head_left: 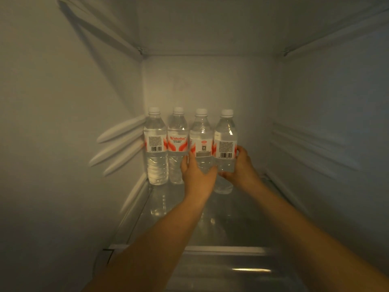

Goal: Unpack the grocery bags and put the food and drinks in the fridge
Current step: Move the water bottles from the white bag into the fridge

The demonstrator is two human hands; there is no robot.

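From the head view, both arms reach deep into the fridge, where four water bottles stand upright in a row at the back of the glass shelf [189,224], long axes vertical, shoulders touching or nearly so. The left hand [196,175] curls round the lower body of the third bottle [201,144], fingers wrapping its left side next to the second bottle [177,144]. The right hand [240,165] grips the fourth bottle [225,142] from its right side, thumb under the front, fingers on the label. Each bottle sits directly ahead of its own hand, so the likely next step, judging from this, is to settle the pair upright and let go, drawing straight back. The first bottle [155,144] stands beside the ribbed left wall [117,142], untouched. Room remains to the right of the row. The close packing is the hazard: a sideways nudge from the left hand could topple the neighbours.
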